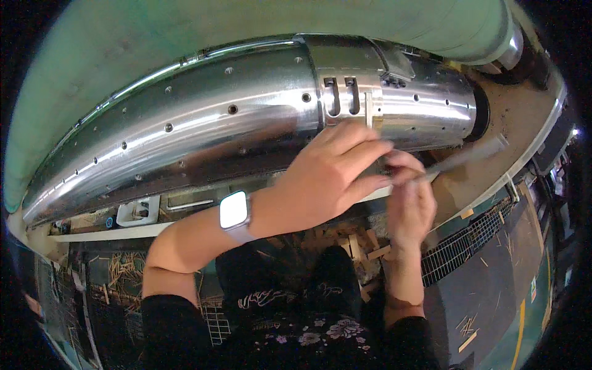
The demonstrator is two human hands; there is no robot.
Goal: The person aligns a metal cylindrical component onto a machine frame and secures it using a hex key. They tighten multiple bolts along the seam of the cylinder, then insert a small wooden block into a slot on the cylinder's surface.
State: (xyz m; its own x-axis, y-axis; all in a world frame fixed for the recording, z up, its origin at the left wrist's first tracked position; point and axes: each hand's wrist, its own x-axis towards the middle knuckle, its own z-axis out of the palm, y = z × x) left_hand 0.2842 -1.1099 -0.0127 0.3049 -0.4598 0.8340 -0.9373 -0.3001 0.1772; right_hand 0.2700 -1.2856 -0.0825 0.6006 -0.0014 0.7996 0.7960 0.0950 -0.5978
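Note:
A long polished metal cylinder (265, 105) with rows of small holes lies across the view; two slots (341, 97) are cut near its middle. In front of it, my left hand (345, 163), a watch on its wrist, is closed, its fingertips meeting the right hand; what they pinch is hidden. Just above the left knuckles, a pale narrow strip (369, 110) stands against the cylinder; I cannot tell whether the hand touches it. Blurred by motion, my right hand (412, 197) is closed around a slim grey rod-like tool (472, 156) that points right.
A large green curved body (246, 18) runs behind the cylinder. On the ledge below are a white container (138, 211) and an L-shaped hex key (190, 205). Wood scraps (364, 246) lie lower down, by a metal grating (462, 248) and a dark mat (481, 296).

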